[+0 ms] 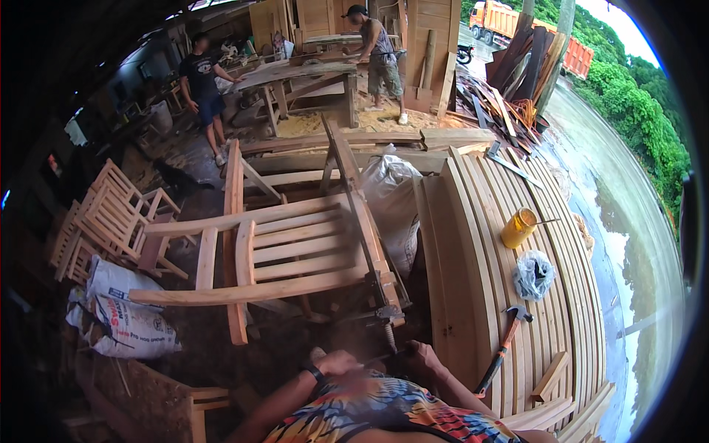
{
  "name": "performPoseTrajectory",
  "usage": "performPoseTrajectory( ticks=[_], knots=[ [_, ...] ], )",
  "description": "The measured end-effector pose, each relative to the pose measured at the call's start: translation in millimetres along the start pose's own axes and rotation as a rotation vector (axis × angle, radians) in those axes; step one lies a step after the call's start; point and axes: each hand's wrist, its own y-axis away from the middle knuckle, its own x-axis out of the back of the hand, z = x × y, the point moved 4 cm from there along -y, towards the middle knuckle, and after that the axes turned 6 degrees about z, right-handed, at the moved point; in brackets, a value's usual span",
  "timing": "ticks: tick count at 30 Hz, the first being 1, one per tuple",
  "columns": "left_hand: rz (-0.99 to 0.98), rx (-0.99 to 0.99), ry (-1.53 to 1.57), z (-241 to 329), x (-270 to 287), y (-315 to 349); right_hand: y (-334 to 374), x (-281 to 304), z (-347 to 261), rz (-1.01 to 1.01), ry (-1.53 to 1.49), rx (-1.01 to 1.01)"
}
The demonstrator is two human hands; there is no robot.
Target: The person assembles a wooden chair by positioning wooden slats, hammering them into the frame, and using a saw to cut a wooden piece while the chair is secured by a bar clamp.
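A slatted wooden chair frame point(303, 244) lies on its supports in front of me. A long dark bar clamp point(367, 247) runs along its right end, and its threaded screw point(390, 337) points toward me. My right hand point(422, 360) is closed around the clamp's handle at the near end of the screw. Left of it, my left hand point(338, 363), with a dark band at the wrist, is curled close to the same dark rod. Motion blur hides what its fingers hold.
Stacked wooden strips point(509, 258) on my right carry a claw hammer point(506, 343), a yellow jar point(519, 228), a plastic bag point(533, 275) and a metal square point(511, 162). Wooden chairs point(122, 214) and a white sack point(125, 317) stand left. Two people are at a far workbench point(303, 77).
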Motion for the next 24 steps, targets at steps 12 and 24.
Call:
performPoseTrajectory(
  ticks=[12, 24],
  knots=[
    [0.344, -0.043, -0.033, -35, -89, -66, -9, 33, -70, -0.111, 0.235, -0.06],
    [0.243, -0.049, 0.094, 4, -56, -49, 17, 17, -82, -0.058, 0.14, 0.117]
  ],
)
